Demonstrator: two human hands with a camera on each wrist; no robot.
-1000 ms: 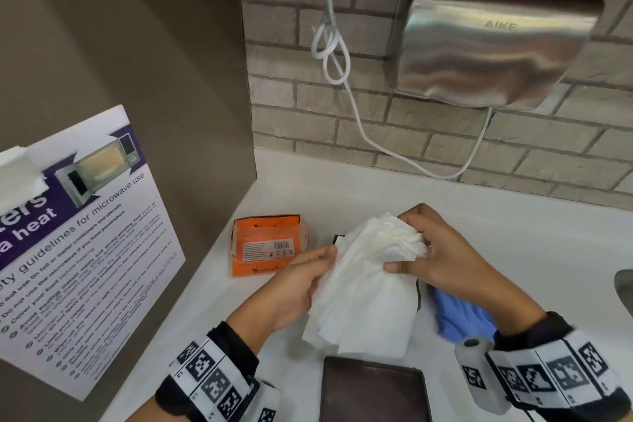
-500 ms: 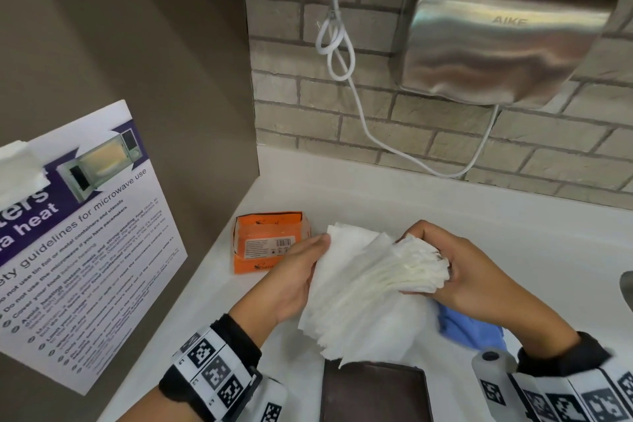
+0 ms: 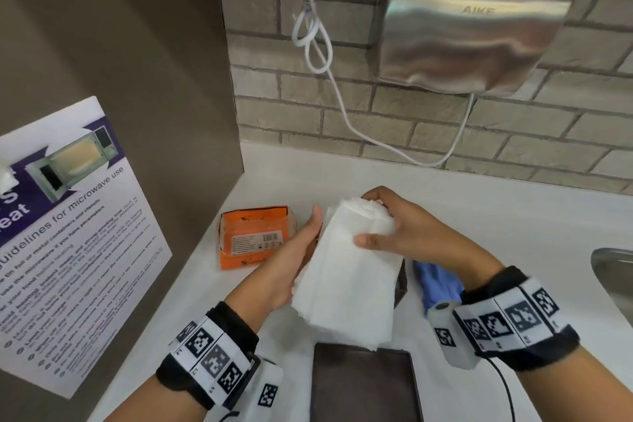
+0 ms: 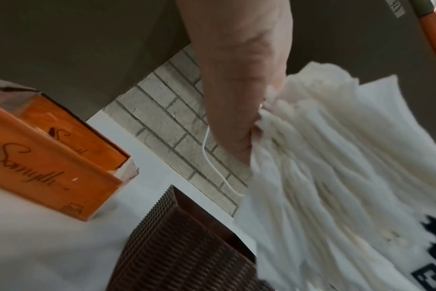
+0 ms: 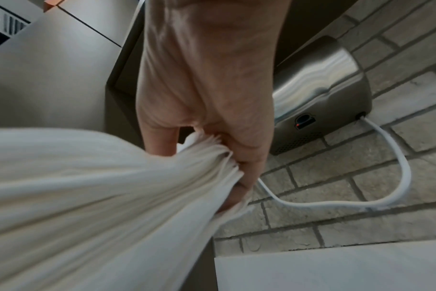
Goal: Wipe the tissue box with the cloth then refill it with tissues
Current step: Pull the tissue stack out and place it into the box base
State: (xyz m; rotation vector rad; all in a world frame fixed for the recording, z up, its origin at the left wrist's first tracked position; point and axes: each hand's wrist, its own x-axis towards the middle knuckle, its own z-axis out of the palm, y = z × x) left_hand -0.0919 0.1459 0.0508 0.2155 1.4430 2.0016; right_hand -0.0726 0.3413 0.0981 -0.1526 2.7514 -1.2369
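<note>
A thick stack of white tissues [image 3: 346, 281] hangs between both hands above the counter. My right hand [image 3: 394, 229] grips its bunched top end, thumb in front; the right wrist view shows the same grip, right hand [image 5: 212, 94] on tissues [image 5: 100, 196]. My left hand [image 3: 306, 243] holds the stack's left edge, thumb along the front, fingers hidden behind. The left wrist view shows the left hand [image 4: 242, 88] against the fanned tissues [image 4: 324, 167]. Below them stands the brown woven tissue box [image 4: 187, 246], mostly hidden in the head view. A blue cloth [image 3: 438, 284] lies under my right wrist.
A torn orange tissue packet [image 3: 255, 236] lies at the left of the white counter. A dark brown flat lid [image 3: 363, 384] sits near the front edge. A steel hand dryer [image 3: 472, 31] and white cord [image 3: 342, 106] are on the brick wall. A sink rim [image 3: 616, 277] is at right.
My right hand has shifted from the stack's fanned right end to its top and bunched it together. The stack now hangs straighter, and the left hand still holds its left edge.
</note>
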